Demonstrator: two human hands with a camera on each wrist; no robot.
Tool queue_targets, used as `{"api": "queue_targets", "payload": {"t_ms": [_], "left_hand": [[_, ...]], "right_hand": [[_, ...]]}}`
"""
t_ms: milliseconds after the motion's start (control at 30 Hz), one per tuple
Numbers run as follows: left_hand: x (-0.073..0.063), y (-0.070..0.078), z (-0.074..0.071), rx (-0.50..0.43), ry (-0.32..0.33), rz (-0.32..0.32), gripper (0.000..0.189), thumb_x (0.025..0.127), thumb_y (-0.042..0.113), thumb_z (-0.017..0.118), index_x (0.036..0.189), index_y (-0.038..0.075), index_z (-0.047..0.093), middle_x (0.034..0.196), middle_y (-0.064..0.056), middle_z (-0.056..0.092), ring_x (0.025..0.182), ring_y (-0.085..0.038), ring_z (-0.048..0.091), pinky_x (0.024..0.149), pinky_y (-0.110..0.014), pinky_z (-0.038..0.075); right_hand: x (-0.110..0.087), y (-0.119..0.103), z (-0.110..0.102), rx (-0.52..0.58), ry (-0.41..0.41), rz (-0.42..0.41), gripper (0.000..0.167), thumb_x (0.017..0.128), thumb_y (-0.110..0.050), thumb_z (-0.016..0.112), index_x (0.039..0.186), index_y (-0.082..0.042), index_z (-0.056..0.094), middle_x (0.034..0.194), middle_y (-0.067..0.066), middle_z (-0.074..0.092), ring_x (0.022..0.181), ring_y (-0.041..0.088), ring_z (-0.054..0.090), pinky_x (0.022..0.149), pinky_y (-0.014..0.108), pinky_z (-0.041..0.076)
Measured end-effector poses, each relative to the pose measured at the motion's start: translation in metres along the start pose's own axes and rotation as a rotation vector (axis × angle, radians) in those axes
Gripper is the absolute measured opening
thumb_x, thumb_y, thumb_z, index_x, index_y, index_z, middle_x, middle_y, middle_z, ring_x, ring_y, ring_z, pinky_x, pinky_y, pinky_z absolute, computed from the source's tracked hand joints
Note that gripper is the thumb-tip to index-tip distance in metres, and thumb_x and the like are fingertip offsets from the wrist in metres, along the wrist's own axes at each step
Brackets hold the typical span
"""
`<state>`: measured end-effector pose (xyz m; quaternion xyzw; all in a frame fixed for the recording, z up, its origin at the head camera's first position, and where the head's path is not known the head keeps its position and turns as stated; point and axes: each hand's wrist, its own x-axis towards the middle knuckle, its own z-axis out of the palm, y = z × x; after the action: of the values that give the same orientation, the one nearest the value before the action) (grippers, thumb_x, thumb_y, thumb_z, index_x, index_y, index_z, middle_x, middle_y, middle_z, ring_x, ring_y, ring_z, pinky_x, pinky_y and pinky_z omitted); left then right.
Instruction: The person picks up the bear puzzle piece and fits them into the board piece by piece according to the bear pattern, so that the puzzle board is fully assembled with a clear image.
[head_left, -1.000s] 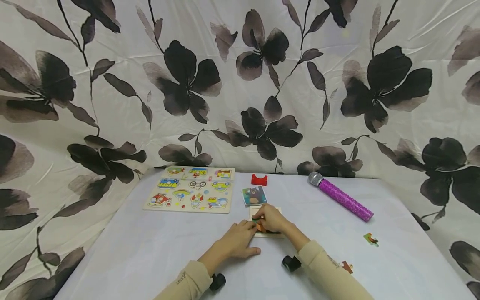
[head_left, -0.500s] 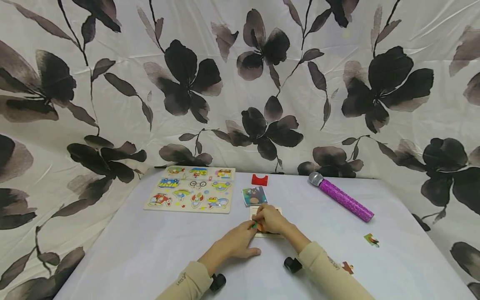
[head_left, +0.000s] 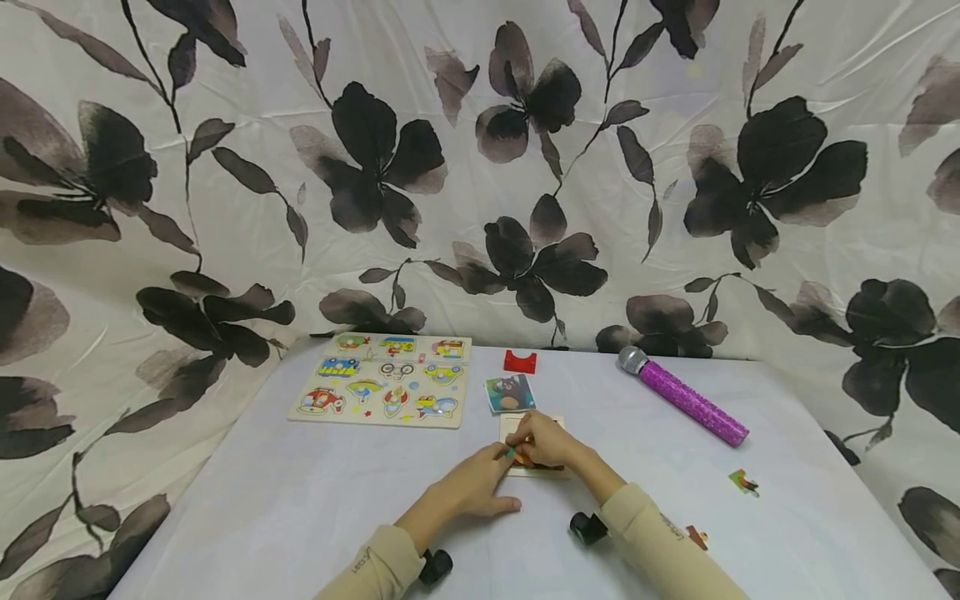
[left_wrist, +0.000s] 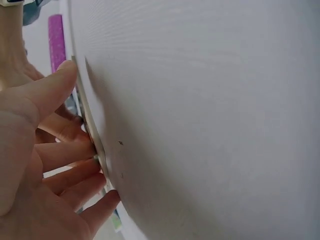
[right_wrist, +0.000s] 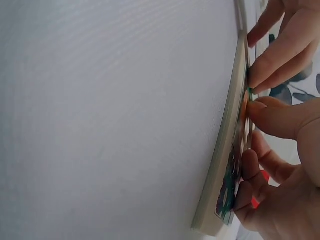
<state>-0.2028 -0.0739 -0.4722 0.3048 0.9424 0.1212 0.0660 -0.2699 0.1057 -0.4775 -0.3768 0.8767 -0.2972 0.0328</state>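
Note:
A small wooden jigsaw tray (head_left: 512, 424) lies flat on the white table, partly filled with colourful puzzle pieces. My right hand (head_left: 542, 439) bends over it, thumb and forefinger pinching a puzzle piece with green and orange on it, mostly hidden by the fingers. In the right wrist view the right thumb (right_wrist: 272, 120) presses at the piece while the other fingertips rest on the tray's picture. My left hand (head_left: 472, 482) lies at the tray's left edge, fingers extended and fingertips touching it near the piece. Two loose puzzle pieces, one green and orange (head_left: 744, 482), one brown (head_left: 697, 537), lie to the right.
A picture card of a bear (head_left: 510, 393) lies just behind the tray, with a red notched piece (head_left: 520, 361) behind it. A wooden vehicle puzzle board (head_left: 378, 392) sits back left. At the right is a glittery purple microphone (head_left: 690, 404). Floral cloth (head_left: 555, 258) hangs behind.
The left fingers have drawn in slightly toward the right fingertips at the tray. The right hand stays nearly still over it, and the other things keep their places.

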Motion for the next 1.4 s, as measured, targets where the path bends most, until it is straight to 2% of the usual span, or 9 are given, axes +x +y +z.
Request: {"api": "queue_targets", "payload": {"t_ms": [167,567,700,800,933,1000,1100,1233,1400], "left_hand": [[0.000,0.000,0.002,0.002,0.007,0.002,0.074,0.082,0.048,0.068,0.133,-0.003,0.049,0.135,-0.015,0.046,0.126,-0.026,0.044,0.103,-0.035,0.040],[0.000,0.000,0.001,0.012,0.022,0.013,0.077,0.081,0.048,0.068,0.133,-0.005,0.048,0.137,-0.017,0.043,0.127,-0.028,0.043,0.105,-0.037,0.038],[-0.001,0.001,0.001,0.019,0.022,0.023,0.080,0.081,0.048,0.069,0.134,-0.006,0.046,0.138,-0.018,0.041,0.128,-0.029,0.041,0.104,-0.039,0.038],[0.001,0.002,0.002,0.040,0.024,0.017,0.080,0.080,0.049,0.069,0.134,-0.006,0.047,0.136,-0.018,0.042,0.127,-0.029,0.042,0.103,-0.039,0.039],[0.005,0.003,0.003,0.067,0.012,-0.013,0.081,0.080,0.052,0.067,0.135,-0.004,0.046,0.133,-0.016,0.045,0.124,-0.027,0.043,0.102,-0.039,0.041],[0.008,0.003,0.002,0.079,0.007,-0.028,0.079,0.080,0.053,0.067,0.133,-0.003,0.049,0.132,-0.015,0.046,0.122,-0.026,0.044,0.100,-0.039,0.042],[0.014,0.003,-0.002,0.076,0.002,-0.047,0.074,0.080,0.053,0.067,0.127,-0.003,0.055,0.130,-0.015,0.048,0.120,-0.026,0.047,0.098,-0.039,0.044],[0.021,0.002,-0.007,0.062,-0.013,-0.060,0.072,0.080,0.052,0.067,0.125,-0.003,0.056,0.128,-0.015,0.052,0.117,-0.026,0.052,0.097,-0.037,0.045],[0.023,0.002,-0.010,0.040,-0.027,-0.050,0.068,0.082,0.050,0.066,0.131,0.005,0.053,0.128,-0.013,0.052,0.116,-0.025,0.052,0.098,-0.036,0.044]], "right_hand": [[-0.003,-0.002,0.000,0.034,-0.007,0.026,0.018,0.082,0.005,0.064,0.097,0.002,0.073,0.090,0.007,0.057,0.082,0.016,0.049,0.068,0.021,0.043],[-0.003,-0.002,0.007,-0.030,0.067,0.018,0.017,0.082,0.004,0.065,0.094,-0.002,0.075,0.087,0.003,0.058,0.081,0.015,0.049,0.068,0.023,0.042],[-0.002,-0.004,0.008,-0.047,0.069,0.048,0.016,0.082,0.002,0.065,0.093,-0.004,0.076,0.086,0.003,0.058,0.081,0.015,0.049,0.068,0.024,0.039],[0.000,-0.005,0.008,-0.037,0.061,0.066,0.017,0.082,0.003,0.065,0.094,-0.002,0.075,0.086,0.005,0.060,0.080,0.017,0.051,0.069,0.026,0.041],[0.001,-0.006,0.005,0.011,0.087,0.120,0.021,0.080,0.007,0.066,0.100,0.005,0.070,0.090,0.011,0.066,0.083,0.022,0.060,0.075,0.033,0.052],[0.002,-0.006,0.004,0.035,0.093,0.154,0.024,0.080,0.006,0.066,0.104,0.006,0.068,0.094,0.014,0.069,0.087,0.025,0.064,0.080,0.037,0.053],[0.000,-0.005,0.000,0.033,0.069,0.149,0.028,0.082,0.005,0.065,0.110,0.008,0.065,0.098,0.016,0.070,0.092,0.028,0.066,0.084,0.041,0.052],[-0.009,-0.001,-0.010,0.066,0.033,0.108,0.032,0.086,0.004,0.060,0.117,0.010,0.060,0.107,0.018,0.068,0.095,0.029,0.064,0.085,0.042,0.052],[-0.041,0.010,-0.030,0.103,0.150,0.141,0.033,0.087,-0.002,0.062,0.118,0.009,0.060,0.112,0.022,0.064,0.089,0.028,0.061,0.077,0.039,0.053]]}}
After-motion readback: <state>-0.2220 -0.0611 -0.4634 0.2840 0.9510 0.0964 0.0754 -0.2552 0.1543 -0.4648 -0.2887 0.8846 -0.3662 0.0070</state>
